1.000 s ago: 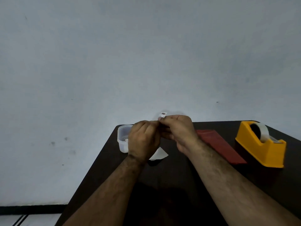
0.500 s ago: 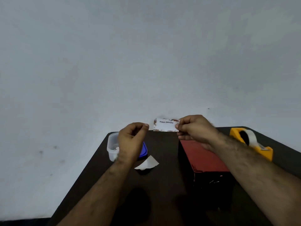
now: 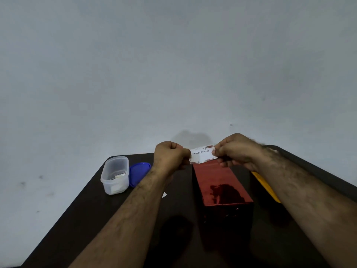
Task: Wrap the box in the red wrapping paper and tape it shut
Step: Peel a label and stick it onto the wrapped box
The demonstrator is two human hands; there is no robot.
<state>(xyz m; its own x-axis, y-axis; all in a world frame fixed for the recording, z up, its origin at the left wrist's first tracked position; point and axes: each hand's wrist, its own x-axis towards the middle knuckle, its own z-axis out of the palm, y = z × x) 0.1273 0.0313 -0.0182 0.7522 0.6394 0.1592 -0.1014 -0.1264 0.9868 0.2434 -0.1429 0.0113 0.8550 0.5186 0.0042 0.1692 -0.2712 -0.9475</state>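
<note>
A long box wrapped in shiny red paper (image 3: 220, 186) lies on the dark table (image 3: 87, 215), pointing away from me. Above its far end I hold a small white "Happy Birthday" label (image 3: 201, 154) level in the air. My left hand (image 3: 171, 155) pinches the label's left end. My right hand (image 3: 236, 150) pinches its right end. The two hands are a label's width apart. The label's underside is hidden.
A clear plastic tub (image 3: 115, 175) with small white pieces inside stands at the table's far left, its blue lid (image 3: 139, 173) beside it. A white paper scrap (image 3: 164, 194) peeks out by my left forearm. A yellow tape dispenser (image 3: 265, 186) is mostly hidden behind my right forearm.
My hands came apart, the right keeping the label, then the left returned and took the label's left end. The view tilted down, showing more of the red box.
</note>
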